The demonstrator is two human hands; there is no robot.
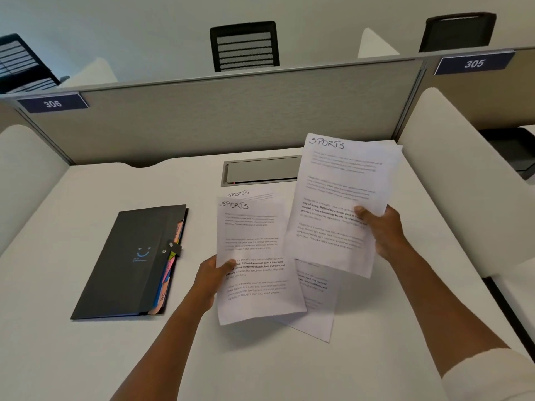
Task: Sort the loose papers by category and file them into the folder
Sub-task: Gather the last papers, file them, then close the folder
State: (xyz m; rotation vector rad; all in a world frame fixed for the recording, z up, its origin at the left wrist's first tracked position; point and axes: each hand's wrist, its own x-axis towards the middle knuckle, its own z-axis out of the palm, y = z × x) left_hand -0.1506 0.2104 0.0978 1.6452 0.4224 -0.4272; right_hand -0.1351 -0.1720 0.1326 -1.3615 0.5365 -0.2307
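While one folder (131, 261) lies closed, each hand grips Sports sheets: left hand (212, 273), right hand (382, 227).

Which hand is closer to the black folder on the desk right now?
Left. The left hand holds a sheet just to the right of the black folder, a short gap away. The right hand holds another sheet much farther right, beyond the papers.

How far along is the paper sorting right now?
Sorting is in hand: the left hand holds SPORTS-headed white sheets, the right hand another SPORTS sheet. More loose paper lies beneath on the white desk. Filing remains: the black tabbed folder lies closed.
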